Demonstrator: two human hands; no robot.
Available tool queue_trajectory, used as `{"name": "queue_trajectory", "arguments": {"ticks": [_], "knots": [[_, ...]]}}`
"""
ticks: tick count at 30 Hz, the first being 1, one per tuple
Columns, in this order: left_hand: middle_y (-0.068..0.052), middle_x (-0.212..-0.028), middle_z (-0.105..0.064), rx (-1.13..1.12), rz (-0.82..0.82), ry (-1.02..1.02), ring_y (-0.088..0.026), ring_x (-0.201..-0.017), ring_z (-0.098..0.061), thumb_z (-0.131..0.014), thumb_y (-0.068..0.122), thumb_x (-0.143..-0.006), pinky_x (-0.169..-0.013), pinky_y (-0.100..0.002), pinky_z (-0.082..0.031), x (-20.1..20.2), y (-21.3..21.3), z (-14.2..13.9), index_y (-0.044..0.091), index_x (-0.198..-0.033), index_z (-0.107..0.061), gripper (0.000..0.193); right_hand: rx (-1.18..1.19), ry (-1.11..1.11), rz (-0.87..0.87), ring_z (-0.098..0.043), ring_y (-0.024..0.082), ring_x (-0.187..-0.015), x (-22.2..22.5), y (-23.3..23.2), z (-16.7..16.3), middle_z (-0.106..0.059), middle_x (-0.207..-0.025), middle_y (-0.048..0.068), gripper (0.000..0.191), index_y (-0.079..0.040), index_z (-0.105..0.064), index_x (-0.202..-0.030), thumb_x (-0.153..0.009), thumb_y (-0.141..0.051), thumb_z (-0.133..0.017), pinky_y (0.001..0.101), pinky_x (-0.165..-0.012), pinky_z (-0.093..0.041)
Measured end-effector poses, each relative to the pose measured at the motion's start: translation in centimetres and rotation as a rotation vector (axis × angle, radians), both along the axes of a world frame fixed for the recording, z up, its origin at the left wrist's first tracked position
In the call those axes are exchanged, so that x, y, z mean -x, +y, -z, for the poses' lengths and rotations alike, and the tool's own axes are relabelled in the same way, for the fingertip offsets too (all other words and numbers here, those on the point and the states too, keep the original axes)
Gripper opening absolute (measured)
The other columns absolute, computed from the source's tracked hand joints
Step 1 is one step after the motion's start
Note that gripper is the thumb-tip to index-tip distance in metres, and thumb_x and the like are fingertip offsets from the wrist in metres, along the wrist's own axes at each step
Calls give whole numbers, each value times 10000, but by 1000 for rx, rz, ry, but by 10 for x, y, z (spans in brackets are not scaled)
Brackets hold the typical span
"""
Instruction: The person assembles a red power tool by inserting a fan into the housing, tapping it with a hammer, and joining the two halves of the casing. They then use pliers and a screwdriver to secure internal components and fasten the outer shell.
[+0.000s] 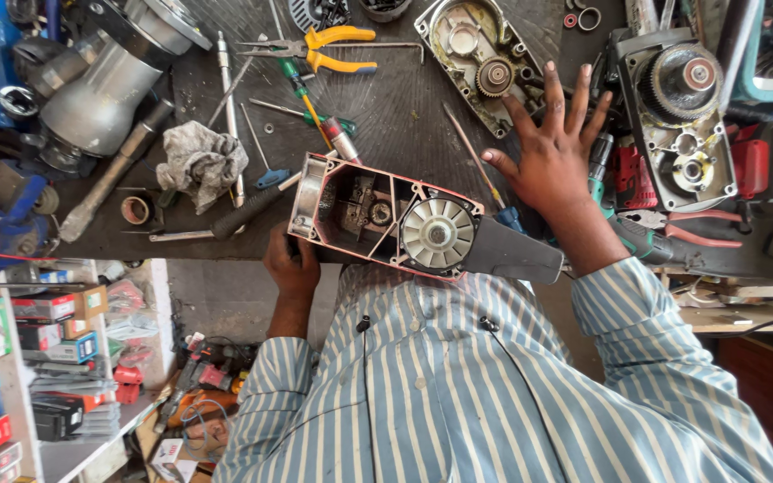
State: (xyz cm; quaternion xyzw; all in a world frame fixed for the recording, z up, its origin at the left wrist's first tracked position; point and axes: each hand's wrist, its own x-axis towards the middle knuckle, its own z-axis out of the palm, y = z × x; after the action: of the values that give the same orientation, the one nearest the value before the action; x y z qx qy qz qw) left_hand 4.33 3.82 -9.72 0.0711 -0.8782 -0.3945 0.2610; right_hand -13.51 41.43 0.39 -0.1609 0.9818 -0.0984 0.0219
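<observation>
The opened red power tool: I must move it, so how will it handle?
Likely rigid and heavy, since a fan and metal parts fill the opened red power tool. It overhangs the bench edge with the left hand gripping it, so it might tip if released.

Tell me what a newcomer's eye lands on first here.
An opened red power tool housing, its white fan exposed, lies at the near edge of the bench, and the left hand grips its left end. To its right the right hand is spread open, next to an open gear case. Yellow-handled pliers lie at the far side.
</observation>
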Motion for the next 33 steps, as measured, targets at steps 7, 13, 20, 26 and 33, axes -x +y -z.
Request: {"name": "queue_trajectory", "arguments": {"ticks": [7, 13, 20, 26, 33], "knots": [[-212, -1007, -674, 7, -10, -32, -406, -889, -701, -623, 113, -1013, -769, -435, -565, -1, -2, -3, -13, -1150, -633, 187, 24, 15, -3, 37, 546, -1593, 0, -5, 2, -90, -1789, 230, 855, -248, -489, -1672, -987, -749, -590, 772, -1218, 41], [-211, -1019, -681, -15, 0, -21, -406, -900, -701, -624, 121, -1023, -780, -438, -557, 1, 0, -7, -9, -1141, -634, 176, 115, 93, 35, -32, 530, -1586, 4, 0, -3, -148, -1728, 274, 967, -49, -474, -1567, -961, -793, -596, 753, -1215, 19], [-198, -1001, -680, -41, 20, -9, -377, -886, -705, -617, 135, -1041, -777, -430, -559, 0, 0, -7, -3, -1131, -629, 165, 226, 210, 34, -262, 493, -1569, 36, 13, 4, -462, -1549, 281, 801, 51, -366, -1572, -1099, -486, -726, 646, -1287, -113], [-175, -979, -676, -18, -3, -8, -322, -846, -697, -636, 160, -1056, -744, -382, -546, -3, -3, 7, 1, -1135, -628, 177, 283, 263, 56, -604, 325, -1338, 41, 15, -6, -692, -1308, 155, 594, -14, -481, -1525, -1013, -47, -780, 561, -1326, -275], [-67, -968, -636, -768, -50, -8, -97, -646, -565, -564, 206, -1103, -581, -239, -476, 3, -16, -2, 33, -1298, -491, 270, 263, 445, 229, -540, 432, -1300, -5, 68, -71, -597, -1361, 292, 753, -117, -420, -1331, -868, -312, -981, 493, -1127, -428]]}}
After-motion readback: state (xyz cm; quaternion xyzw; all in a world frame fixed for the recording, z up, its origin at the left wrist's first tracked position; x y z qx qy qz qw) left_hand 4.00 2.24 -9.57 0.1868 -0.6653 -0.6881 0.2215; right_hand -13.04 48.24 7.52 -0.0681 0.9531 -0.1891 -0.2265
